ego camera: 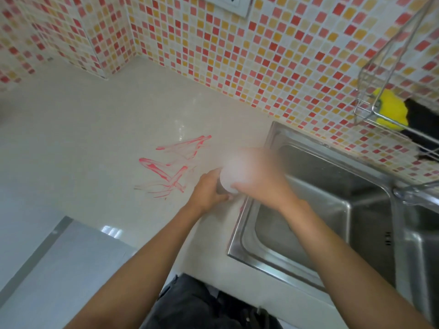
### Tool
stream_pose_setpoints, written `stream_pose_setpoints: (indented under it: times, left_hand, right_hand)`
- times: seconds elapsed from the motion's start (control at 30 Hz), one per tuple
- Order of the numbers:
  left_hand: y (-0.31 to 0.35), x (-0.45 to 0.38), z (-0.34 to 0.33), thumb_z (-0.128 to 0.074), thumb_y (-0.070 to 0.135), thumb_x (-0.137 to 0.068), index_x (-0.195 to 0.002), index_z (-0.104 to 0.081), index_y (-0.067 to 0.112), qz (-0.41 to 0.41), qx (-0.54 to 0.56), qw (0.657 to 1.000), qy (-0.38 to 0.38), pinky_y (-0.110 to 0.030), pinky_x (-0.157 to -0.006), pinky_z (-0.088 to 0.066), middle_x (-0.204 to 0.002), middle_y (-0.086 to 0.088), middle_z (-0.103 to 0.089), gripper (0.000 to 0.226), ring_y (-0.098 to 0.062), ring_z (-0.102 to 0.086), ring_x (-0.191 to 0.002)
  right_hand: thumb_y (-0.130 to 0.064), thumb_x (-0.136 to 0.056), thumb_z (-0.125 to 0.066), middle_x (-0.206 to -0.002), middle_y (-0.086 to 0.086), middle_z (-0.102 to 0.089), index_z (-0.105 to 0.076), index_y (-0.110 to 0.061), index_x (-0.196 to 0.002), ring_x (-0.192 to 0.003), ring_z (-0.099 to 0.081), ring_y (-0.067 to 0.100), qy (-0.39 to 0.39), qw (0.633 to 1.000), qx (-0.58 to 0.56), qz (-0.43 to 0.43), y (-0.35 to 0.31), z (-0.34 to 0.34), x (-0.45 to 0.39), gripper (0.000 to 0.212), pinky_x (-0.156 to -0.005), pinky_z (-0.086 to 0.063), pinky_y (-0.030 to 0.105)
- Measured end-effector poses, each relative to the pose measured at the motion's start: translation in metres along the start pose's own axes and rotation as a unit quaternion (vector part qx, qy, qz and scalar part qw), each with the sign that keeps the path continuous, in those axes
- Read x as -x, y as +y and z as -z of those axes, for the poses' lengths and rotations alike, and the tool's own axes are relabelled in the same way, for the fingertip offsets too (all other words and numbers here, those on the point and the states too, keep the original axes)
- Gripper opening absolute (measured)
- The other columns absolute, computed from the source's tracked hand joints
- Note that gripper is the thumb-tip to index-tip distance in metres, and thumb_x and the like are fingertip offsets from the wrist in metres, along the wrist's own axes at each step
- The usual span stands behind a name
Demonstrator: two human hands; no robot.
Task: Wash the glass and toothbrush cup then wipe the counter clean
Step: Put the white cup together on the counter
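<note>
Both my hands meet over the counter's edge by the sink's left rim. My left hand (206, 191) wraps a dark, partly hidden object (219, 188); I cannot tell whether it is the glass. My right hand (259, 184) grips a white cup (231, 178), which is blurred by motion. The two items touch each other between my hands. Red smears (169, 170) mark the pale counter (95, 138) just left of my hands.
A steel sink (332, 210) lies to the right, its tap (413, 195) at the far right. A wire rack (384, 108) on the tiled wall holds a yellow sponge (390, 109) and a dark cloth (420, 117). A wall socket (228, 3) sits above.
</note>
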State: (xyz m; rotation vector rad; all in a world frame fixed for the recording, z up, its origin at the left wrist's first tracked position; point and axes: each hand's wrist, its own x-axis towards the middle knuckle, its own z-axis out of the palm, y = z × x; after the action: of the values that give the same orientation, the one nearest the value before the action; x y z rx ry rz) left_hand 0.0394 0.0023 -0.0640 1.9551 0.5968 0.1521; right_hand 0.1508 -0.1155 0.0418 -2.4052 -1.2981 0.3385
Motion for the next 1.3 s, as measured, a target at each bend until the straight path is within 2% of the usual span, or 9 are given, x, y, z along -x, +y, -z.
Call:
stream_pose_setpoints:
  times: [0.07,0.17,0.3,0.5,0.77,0.93,1.07,1.2,1.3]
  left_hand:
    - [-0.001,0.003,0.001,-0.079,0.029,-0.057,-0.134,-0.048,0.014,0.014,0.021,1.0,-0.003,-0.017,-0.081,-0.048,-0.116,0.004,-0.064,0.084,-0.015,-0.062,-0.099]
    - [-0.003,0.007,-0.002,-0.087,0.041,-0.058,-0.146,-0.031,0.016,0.017,0.037,0.999,0.009,-0.036,-0.099,-0.048,-0.135,0.002,-0.054,0.107,-0.014,-0.055,-0.117]
    - [0.001,0.006,-0.002,-0.086,0.051,-0.058,-0.145,-0.035,0.025,-0.009,0.039,0.999,0.025,-0.045,-0.106,-0.042,-0.141,0.005,-0.048,0.104,-0.017,-0.045,-0.13]
    - [0.005,0.002,-0.003,-0.09,0.032,-0.062,-0.135,-0.047,0.022,-0.018,0.047,0.999,0.018,-0.039,-0.095,-0.05,-0.124,0.007,-0.062,0.085,-0.013,-0.06,-0.11]
    - [0.003,-0.002,-0.003,-0.09,0.027,-0.063,-0.133,-0.043,0.018,0.007,0.033,0.999,0.007,-0.037,-0.087,-0.053,-0.117,0.001,-0.066,0.085,-0.018,-0.063,-0.103]
    - [0.004,0.0,-0.004,-0.09,0.028,-0.063,-0.131,-0.043,0.018,0.009,0.013,1.0,0.01,-0.027,-0.078,-0.051,-0.113,0.004,-0.067,0.083,-0.016,-0.063,-0.097]
    - [0.006,0.001,-0.004,-0.09,0.025,-0.063,-0.132,-0.043,0.018,0.015,0.002,1.0,0.006,-0.009,-0.068,-0.043,-0.108,0.008,-0.065,0.084,-0.012,-0.06,-0.09]
    - [0.007,0.002,-0.003,-0.09,0.023,-0.063,-0.131,-0.042,0.017,0.015,-0.01,1.0,0.0,-0.006,-0.064,-0.041,-0.104,0.01,-0.063,0.083,-0.01,-0.058,-0.086]
    - [0.008,0.003,-0.002,-0.09,0.024,-0.064,-0.129,-0.042,0.016,0.022,-0.025,0.999,-0.006,-0.008,-0.063,-0.04,-0.105,0.009,-0.062,0.082,-0.011,-0.058,-0.087]
  right_hand:
    - [-0.038,-0.065,-0.079,-0.134,-0.001,-0.046,-0.044,-0.026,-0.139,-0.12,-0.036,0.022,-0.01,0.999,0.031,0.031,-0.003,-0.009,-0.004,0.083,-0.106,-0.034,0.034]
    - [-0.035,-0.067,-0.081,-0.137,-0.002,-0.045,-0.044,-0.029,-0.14,-0.124,-0.036,0.022,-0.023,1.0,0.006,0.017,0.002,-0.019,-0.008,0.082,-0.104,-0.027,0.025]
    - [-0.051,-0.058,-0.083,-0.139,-0.009,-0.041,-0.031,-0.034,-0.146,-0.128,-0.04,0.007,-0.072,0.973,-0.196,-0.097,0.014,-0.029,-0.007,0.103,-0.106,-0.031,0.024]
    - [-0.05,-0.065,-0.079,-0.12,-0.017,-0.058,-0.041,-0.034,-0.132,-0.111,-0.056,0.001,-0.095,0.927,-0.324,-0.162,0.026,-0.047,0.0,0.078,-0.101,-0.045,0.035]
    - [-0.036,-0.074,-0.081,-0.113,-0.019,-0.057,-0.039,-0.032,-0.129,-0.103,-0.059,0.0,-0.086,0.916,-0.357,-0.163,0.027,-0.053,-0.002,0.069,-0.074,-0.052,0.02]
    - [-0.043,-0.067,-0.081,-0.117,-0.018,-0.058,-0.038,-0.036,-0.127,-0.108,-0.056,-0.003,-0.082,0.908,-0.374,-0.171,0.031,-0.061,-0.001,0.074,-0.091,-0.048,0.024]
    - [-0.047,-0.064,-0.081,-0.117,-0.019,-0.057,-0.037,-0.037,-0.128,-0.109,-0.056,-0.003,-0.078,0.903,-0.386,-0.172,0.031,-0.064,0.0,0.078,-0.093,-0.048,0.026]
    - [-0.049,-0.063,-0.08,-0.117,-0.018,-0.057,-0.037,-0.04,-0.126,-0.11,-0.056,0.002,-0.075,0.902,-0.392,-0.168,0.029,-0.064,0.0,0.077,-0.081,-0.051,0.027]
    - [-0.046,-0.065,-0.081,-0.118,-0.016,-0.056,-0.037,-0.036,-0.127,-0.111,-0.055,0.003,-0.071,0.901,-0.396,-0.162,0.029,-0.065,0.0,0.077,-0.092,-0.048,0.026]
